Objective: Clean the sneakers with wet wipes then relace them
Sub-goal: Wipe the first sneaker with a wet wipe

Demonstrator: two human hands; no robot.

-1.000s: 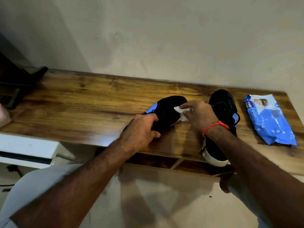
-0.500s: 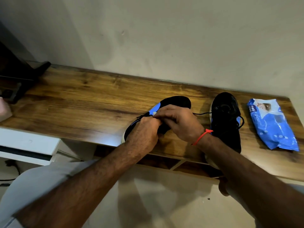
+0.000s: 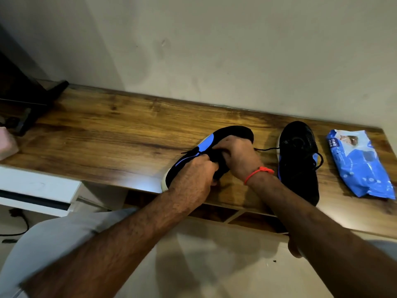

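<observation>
A: Black knit sneaker w/ blue side panel (image 3: 231, 134) sits at the front edge of the brown wood-grain shelf (image 3: 103, 134), heel toward the camera. Both hands on it. Left hand (image 3: 193, 176) curled over the lace area, fingers pinching what looks like lace; right hand (image 3: 238, 155) w/ orange wrist thread, fingers curled at the tongue. Wipe not visible in either.

B: Step?

A: Prob relacing, not wiping. Thin black lace (image 3: 266, 149) trails right toward the second black sneaker (image 3: 298, 160), just beside.

B: Next?

A: Guess: find the free lace end, feed it thru an eyelet, pull even. Eyelets hidden by the hands. Blue plastic wet-wipe pack (image 3: 361, 166) lies further right, near the wall.
</observation>
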